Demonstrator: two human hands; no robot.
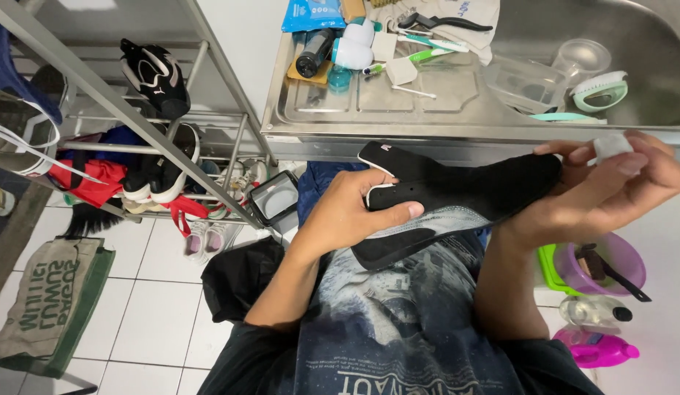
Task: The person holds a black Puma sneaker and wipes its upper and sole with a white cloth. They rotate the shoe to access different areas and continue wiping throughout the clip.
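Black shoe point(457, 194) gripped by left hand point(347, 212) fingers; right hand point(610, 183) fingers pinch a small white piece point(612, 146).

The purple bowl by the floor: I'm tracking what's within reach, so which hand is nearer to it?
Right. The right hand holds a small white piece just above the purple bowl; the left hand grips the black shoe, farther off.

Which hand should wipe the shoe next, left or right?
Right, probably. The right hand pinches a small white pad at the black shoe's far end, while the left hand grips the shoe's side, steadying it.
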